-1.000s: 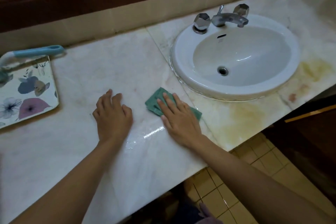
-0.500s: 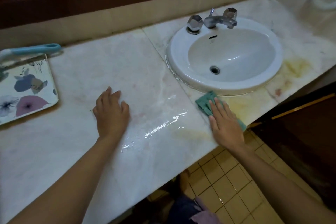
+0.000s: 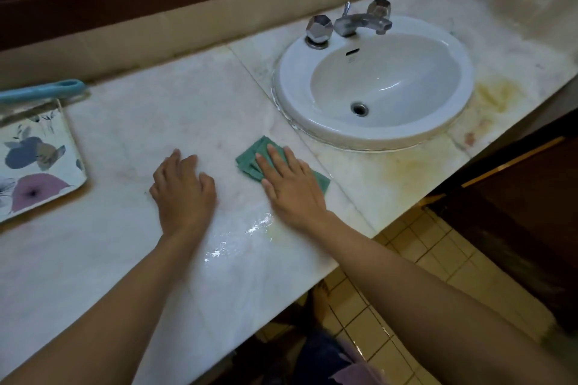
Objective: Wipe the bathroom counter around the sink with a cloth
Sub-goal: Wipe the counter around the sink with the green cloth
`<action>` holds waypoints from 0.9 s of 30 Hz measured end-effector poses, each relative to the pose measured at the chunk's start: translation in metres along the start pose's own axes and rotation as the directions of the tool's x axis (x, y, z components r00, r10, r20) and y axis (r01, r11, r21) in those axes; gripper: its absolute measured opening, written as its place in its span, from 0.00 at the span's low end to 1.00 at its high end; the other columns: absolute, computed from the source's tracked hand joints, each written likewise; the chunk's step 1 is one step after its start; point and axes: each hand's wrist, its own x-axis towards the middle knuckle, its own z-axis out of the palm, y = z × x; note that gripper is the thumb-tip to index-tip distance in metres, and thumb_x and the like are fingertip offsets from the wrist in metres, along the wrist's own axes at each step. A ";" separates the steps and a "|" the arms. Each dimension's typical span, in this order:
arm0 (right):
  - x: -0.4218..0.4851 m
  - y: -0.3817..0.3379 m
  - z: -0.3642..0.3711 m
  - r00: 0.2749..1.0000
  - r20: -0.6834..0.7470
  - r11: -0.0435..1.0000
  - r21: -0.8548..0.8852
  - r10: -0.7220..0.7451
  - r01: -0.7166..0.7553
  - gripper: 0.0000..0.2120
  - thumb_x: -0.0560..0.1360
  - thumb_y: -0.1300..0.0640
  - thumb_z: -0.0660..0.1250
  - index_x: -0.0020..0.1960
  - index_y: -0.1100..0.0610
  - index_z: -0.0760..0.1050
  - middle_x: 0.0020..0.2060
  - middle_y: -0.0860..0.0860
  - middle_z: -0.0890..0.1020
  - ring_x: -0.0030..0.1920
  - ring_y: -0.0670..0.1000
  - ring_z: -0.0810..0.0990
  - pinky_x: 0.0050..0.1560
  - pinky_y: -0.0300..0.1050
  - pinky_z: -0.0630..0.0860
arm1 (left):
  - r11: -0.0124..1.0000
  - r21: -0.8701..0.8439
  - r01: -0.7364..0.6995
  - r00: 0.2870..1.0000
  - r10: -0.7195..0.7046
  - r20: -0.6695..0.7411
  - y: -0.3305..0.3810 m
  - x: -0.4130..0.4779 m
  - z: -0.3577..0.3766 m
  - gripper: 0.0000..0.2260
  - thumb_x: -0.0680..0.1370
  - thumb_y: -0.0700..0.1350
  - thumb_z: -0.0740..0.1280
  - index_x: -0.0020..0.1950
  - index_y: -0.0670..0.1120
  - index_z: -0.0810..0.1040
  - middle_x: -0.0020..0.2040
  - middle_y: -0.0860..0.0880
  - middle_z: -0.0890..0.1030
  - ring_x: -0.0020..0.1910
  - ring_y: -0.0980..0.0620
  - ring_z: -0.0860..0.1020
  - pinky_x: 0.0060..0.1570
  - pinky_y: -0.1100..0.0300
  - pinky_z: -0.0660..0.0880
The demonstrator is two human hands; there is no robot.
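A folded green cloth lies on the pale marble counter, just left of and in front of the white oval sink. My right hand presses flat on the cloth with straight fingers and covers most of it. My left hand rests palm down on the bare counter beside it, fingers relaxed, holding nothing. A wet, shiny streak shows on the marble between and below the two hands.
A chrome tap with two faceted knobs stands behind the basin. Yellow-brown stains mark the counter right of the sink. A floral tray and a blue-handled brush sit at far left. The counter's front edge drops to tiled floor.
My right hand slid the cloth right along the sink's front rim, then back left to beside my left hand. My left hand stayed in place.
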 end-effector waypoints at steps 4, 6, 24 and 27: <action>0.005 0.047 -0.016 0.997 -0.009 0.997 0.023 0.071 -0.070 0.25 0.83 0.47 0.46 0.79 0.46 0.48 0.78 0.45 0.48 0.78 0.50 0.43 0.75 0.49 0.47 | 1.000 0.019 -0.012 1.000 0.012 0.002 -0.003 -0.002 -0.001 0.19 0.77 0.45 0.62 0.68 0.46 0.73 0.75 0.46 0.66 0.74 0.43 0.61 0.67 0.44 0.61; -0.014 0.076 -0.022 0.991 -0.032 0.992 0.021 0.127 -0.127 0.24 0.83 0.47 0.46 0.79 0.46 0.48 0.78 0.45 0.49 0.78 0.50 0.42 0.76 0.51 0.48 | 1.000 0.022 -0.005 1.000 0.005 0.002 -0.002 -0.001 0.000 0.19 0.77 0.45 0.61 0.68 0.45 0.73 0.75 0.45 0.66 0.74 0.43 0.61 0.67 0.44 0.61; -0.021 -0.019 0.007 0.960 0.046 0.959 -0.057 -0.275 0.277 0.24 0.81 0.46 0.47 0.77 0.45 0.56 0.78 0.48 0.54 0.77 0.56 0.51 0.72 0.53 0.54 | 0.971 -0.219 0.094 0.995 -0.099 -0.010 -0.004 -0.004 -0.007 0.19 0.78 0.40 0.56 0.65 0.47 0.78 0.75 0.51 0.68 0.76 0.52 0.62 0.71 0.55 0.56; -0.084 0.009 0.007 0.877 0.096 0.871 -0.103 -0.472 0.480 0.24 0.82 0.46 0.48 0.77 0.46 0.57 0.77 0.48 0.56 0.77 0.55 0.53 0.72 0.50 0.54 | 0.962 -0.252 0.103 0.994 -0.110 -0.015 -0.002 -0.004 -0.009 0.18 0.77 0.41 0.57 0.64 0.47 0.79 0.74 0.50 0.70 0.75 0.52 0.63 0.70 0.56 0.57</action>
